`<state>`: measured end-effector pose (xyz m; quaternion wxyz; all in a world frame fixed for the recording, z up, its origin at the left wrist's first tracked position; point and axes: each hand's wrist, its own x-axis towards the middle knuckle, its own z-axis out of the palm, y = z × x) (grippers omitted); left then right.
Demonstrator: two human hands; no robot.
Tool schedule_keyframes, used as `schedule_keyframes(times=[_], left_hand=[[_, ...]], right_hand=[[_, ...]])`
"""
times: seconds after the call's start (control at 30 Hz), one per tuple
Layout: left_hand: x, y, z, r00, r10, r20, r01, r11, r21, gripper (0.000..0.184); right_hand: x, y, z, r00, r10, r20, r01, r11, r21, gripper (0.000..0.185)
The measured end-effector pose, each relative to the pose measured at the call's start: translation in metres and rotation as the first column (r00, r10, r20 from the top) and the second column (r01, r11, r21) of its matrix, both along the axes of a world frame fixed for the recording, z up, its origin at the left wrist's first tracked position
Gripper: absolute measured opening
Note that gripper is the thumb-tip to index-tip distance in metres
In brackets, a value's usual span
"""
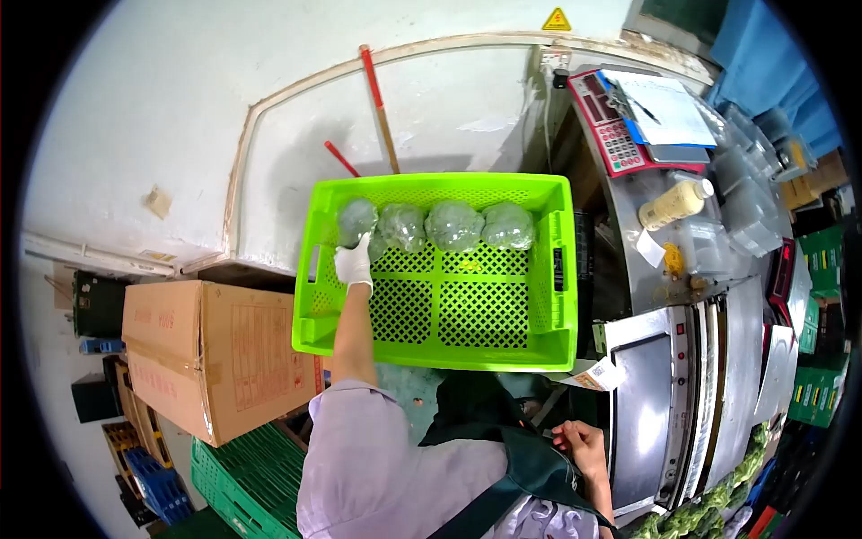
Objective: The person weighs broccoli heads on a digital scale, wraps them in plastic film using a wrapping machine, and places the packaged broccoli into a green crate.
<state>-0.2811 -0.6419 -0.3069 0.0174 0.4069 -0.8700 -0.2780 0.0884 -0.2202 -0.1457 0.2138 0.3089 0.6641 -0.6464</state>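
Wrapped green bundles (453,225) line the 12 o'clock side of the lime crate (440,360); one row seems laid, none yet toward 6. At 10 o'clock the gloved left hand (354,263) touches the end bundle (356,218), its grip unclear; at 5, the right hand (585,446) half-curls, contents hidden.

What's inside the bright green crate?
At least four round wrapped bundles sit in a row along the far side of the crate, the gloved left hand at the leftmost. What lies beneath them is covered, and the forearm hides part of the crate.
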Motion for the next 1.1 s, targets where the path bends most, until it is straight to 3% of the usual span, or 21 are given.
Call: schedule_keyframes(times=[0.07, 0.1, 0.13, 0.17, 0.2, 0.23, 0.27, 0.3, 0.33, 0.37, 0.4, 0.43, 0.47, 0.5, 0.53, 0.63, 0.7, 0.87, 0.97, 1.03, 1.1], left_hand=[[0.002, 0.0, -0.026, 0.982, 0.054, -0.183, -0.086, 0.982, -0.169, 0.078], [0.01, 0.014, -0.006, 0.953, 0.013, -0.304, -0.053, 0.991, -0.123, 0.069], [0.014, 0.025, -0.004, 0.808, -0.118, -0.577, 0.062, 0.991, -0.116, 0.055], [0.015, 0.04, 0.006, 0.797, -0.204, -0.569, 0.077, 0.968, -0.24, 0.041], [0.01, 0.038, -0.007, 0.686, -0.337, -0.645, 0.221, 0.941, -0.257, 0.031], [0.017, 0.054, 0.01, 0.704, -0.396, -0.59, 0.398, 0.908, -0.134, 0.028], [0.016, 0.065, 0.005, 0.67, -0.405, -0.623, 0.449, 0.888, -0.095, 0.03], [0.015, 0.078, 0.0, 0.697, -0.514, -0.5, 0.44, 0.857, -0.268, 0.031], [0.025, 0.108, 0.013, 0.678, -0.499, -0.54, 0.468, 0.859, -0.207, 0.033], [0.035, 0.134, 0.021, 0.604, -0.57, -0.557, 0.505, 0.814, -0.287, 0.035], [0.044, 0.165, 0.036, 0.598, -0.528, -0.603, 0.581, 0.804, -0.127, 0.034], [0.052, 0.191, 0.041, 0.498, -0.58, -0.645, 0.667, 0.731, -0.142, 0.029], [0.063, 0.228, 0.056, 0.465, -0.521, -0.716, 0.748, 0.663, 0.003, 0.028], [0.079, 0.261, 0.074, 0.447, -0.459, -0.768, 0.813, 0.567, 0.134, 0.027], [0.091, 0.29, 0.091, 0.376, -0.514, -0.771, 0.868, 0.487, 0.099, 0.026], [0.137, 0.365, 0.146, 0.212, -0.55, -0.808, 0.97, 0.219, 0.106, 0.024], [0.165, 0.403, 0.178, 0.183, -0.528, -0.829, 0.983, 0.102, 0.152, 0.024], [0.237, 0.458, 0.229, -0.064, -0.464, -0.883, 0.979, -0.199, 0.034, 0.024], [0.274, 0.476, 0.237, -0.156, -0.458, -0.875, 0.946, -0.324, 0.001, 0.023], [0.298, 0.486, 0.241, -0.209, -0.442, -0.873, 0.926, -0.376, -0.031, 0.021], [0.321, 0.491, 0.248, -0.255, -0.448, -0.857, 0.911, -0.409, -0.058, 0.019]], right_hand=[[0.003, 0.0, 0.005, 0.999, -0.007, -0.043, 0.008, 1.0, 0.01, 0.021], [0.005, 0.001, 0.01, 0.998, -0.023, -0.058, 0.023, 1.0, 0.005, 0.016], [0.01, 0.003, 0.011, 0.992, -0.028, -0.123, 0.027, 1.0, -0.005, 0.014], [0.017, 0.006, 0.014, 0.982, -0.045, -0.186, 0.046, 0.999, 0.0, 0.013], [0.018, 0.008, 0.029, 0.981, -0.074, -0.177, 0.066, 0.997, -0.048, 0.013], [0.02, 0.01, 0.048, 0.979, -0.102, -0.175, 0.086, 0.992, -0.095, 0.014], [0.026, 0.013, 0.071, 0.964, -0.109, -0.242, 0.074, 0.986, -0.148, 0.014], [0.033, 0.015, 0.095, 0.942, -0.11, -0.316, 0.05, 0.98, -0.194, 0.014], [0.039, 0.022, 0.116, 0.81, -0.075, -0.582, -0.093, 0.963, -0.254, 0.014], [0.046, 0.03, 0.136, 0.601, -0.035, -0.799, -0.268, 0.933, -0.242, 0.015], [0.052, 0.034, 0.152, 0.395, 0.012, -0.919, -0.388, 0.908, -0.155, 0.024], [0.063, 0.039, 0.164, 0.169, 0.06, -0.984, -0.498, 0.866, -0.033, 0.035], [0.083, 0.036, 0.169, 0.143, 0.041, -0.989, -0.562, 0.826, -0.047, 0.035], [0.096, 0.031, 0.174, 0.126, 0.034, -0.992, -0.577, 0.815, -0.045, 0.036], [0.109, 0.026, 0.18, 0.108, 0.026, -0.994, -0.593, 0.804, -0.044, 0.039], [0.112, 0.021, 0.197, -0.325, 0.07, -0.943, -0.288, 0.943, 0.169, 0.036], [0.136, 0.019, 0.192, -0.38, 0.097, -0.92, -0.166, 0.971, 0.171, 0.037], [0.196, 0.023, 0.178, -0.288, 0.316, -0.904, 0.054, 0.948, 0.314, 0.039], [0.222, 0.025, 0.188, -0.249, 0.344, -0.906, 0.12, 0.939, 0.323, 0.038], [0.231, 0.029, 0.196, -0.38, 0.317, -0.869, 0.137, 0.948, 0.286, 0.037], [0.242, 0.03, 0.194, -0.367, 0.322, -0.873, 0.138, 0.947, 0.291, 0.037]])
